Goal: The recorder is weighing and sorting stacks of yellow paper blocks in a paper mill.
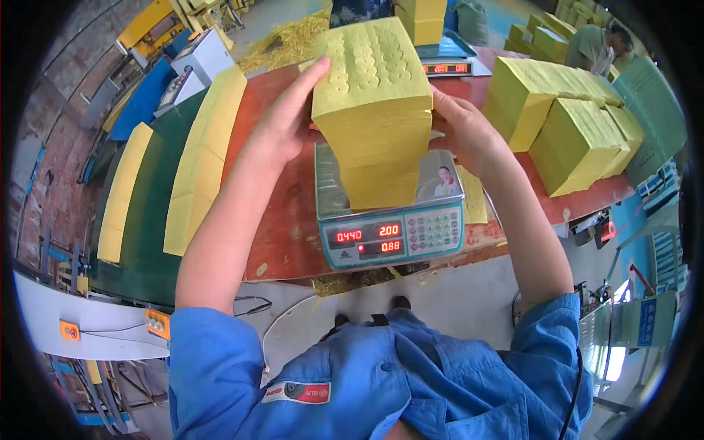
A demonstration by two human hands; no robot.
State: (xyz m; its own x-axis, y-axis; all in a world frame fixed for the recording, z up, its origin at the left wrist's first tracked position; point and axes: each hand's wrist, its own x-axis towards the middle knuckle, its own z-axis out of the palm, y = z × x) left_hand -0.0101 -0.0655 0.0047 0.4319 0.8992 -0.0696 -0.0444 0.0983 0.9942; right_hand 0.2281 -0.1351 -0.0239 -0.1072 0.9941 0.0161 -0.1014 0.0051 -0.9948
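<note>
1. Blue jacket sleeves [220, 367]: lowest in view, forearms rising from them.
2. Digital scale [392, 233]: stands at the near edge of the red table [275, 220], its red-lit display facing the person.
3. Stack of yellow paper [374, 110]: rests upright on the scale's platform.
4. Left hand [282, 121]: fingers spread flat, pressed against the stack's left side.
5. Right hand [466, 132]: fingers pressed against the stack's right side, so both hands clamp it between them.
6. Further yellow paper bundles [568, 117]: lie at far right of the table.
</note>
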